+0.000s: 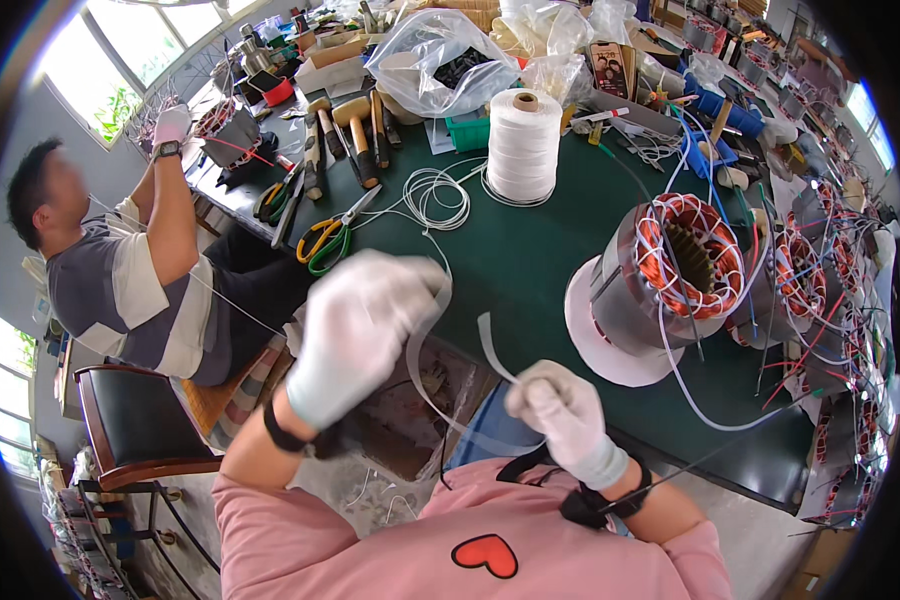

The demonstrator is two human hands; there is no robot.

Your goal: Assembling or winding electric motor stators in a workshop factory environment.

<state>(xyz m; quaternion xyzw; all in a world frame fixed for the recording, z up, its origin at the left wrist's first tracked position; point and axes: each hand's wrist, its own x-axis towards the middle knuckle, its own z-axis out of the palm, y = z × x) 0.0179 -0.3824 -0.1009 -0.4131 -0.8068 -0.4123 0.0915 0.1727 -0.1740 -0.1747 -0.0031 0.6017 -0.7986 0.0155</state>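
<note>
Between my gloved hands hangs a loop of thin white, translucent strip. My right hand is closed in a pinch on it, and a short free end sticks up above the fingers. My left hand is raised and smeared by motion; its fingers look closed on the strip's other end. To the right stands a motor stator on a white round disc, its red-orange coil windings laced with white cord. Neither hand touches it. Scissors with yellow and green handles lie just beyond my left hand.
A spool of white cord stands on the green table, near loose cord coils. Mallets and a plastic bag lie behind. More wired stators crowd the right. A co-worker sits at left beside a black chair.
</note>
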